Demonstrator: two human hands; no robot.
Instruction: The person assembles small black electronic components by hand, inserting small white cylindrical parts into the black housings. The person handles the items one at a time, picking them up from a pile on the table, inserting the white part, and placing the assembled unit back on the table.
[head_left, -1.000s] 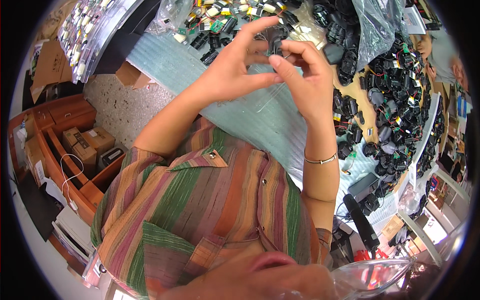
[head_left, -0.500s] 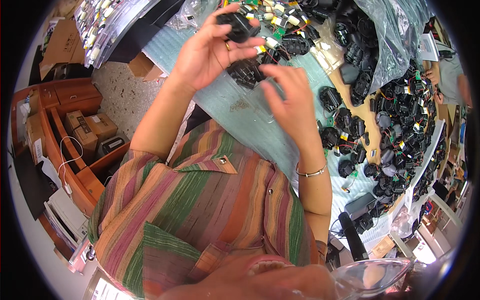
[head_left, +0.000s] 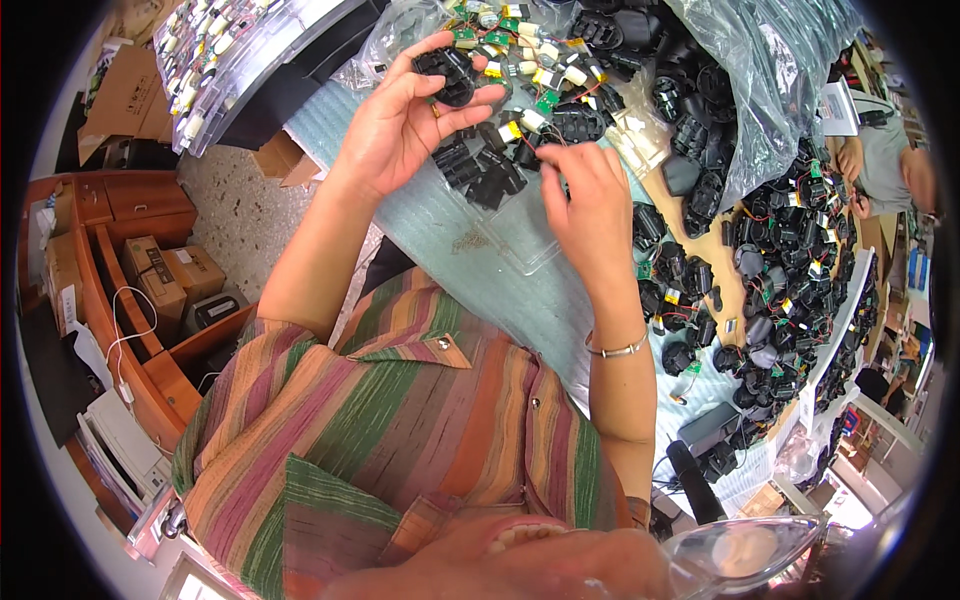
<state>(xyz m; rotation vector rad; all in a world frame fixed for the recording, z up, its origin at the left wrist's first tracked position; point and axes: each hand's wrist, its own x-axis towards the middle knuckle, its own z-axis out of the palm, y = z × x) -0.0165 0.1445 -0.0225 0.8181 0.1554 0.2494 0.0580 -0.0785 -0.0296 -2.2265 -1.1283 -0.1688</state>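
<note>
Shell handling is my read of the step in hand: the left hand has a black plastic shell pinched between thumb and fingers, held up just left of the battery-and-board pile, which I'll use as the landmark. The right hand is below that pile, thumb and fingers drawn close together, fingertips near the loose black parts. Can't tell if it's actually nipping something small or nothing.

Next move, imo, calls for keeping the shell steady while the right fingers single out one piece without dragging its neighbours along; stuff is pretty tangled up there.

Room-wise, the best open patch is the pale green mat, below and left of the pile, and its left edge slants down toward the person, so a part set too far over could drop off. Right of the pile it's tight: a crumpled clear plastic bag, then a big heap of wired black assemblies lower down, with just a narrow strip of bare worktop between.
</note>
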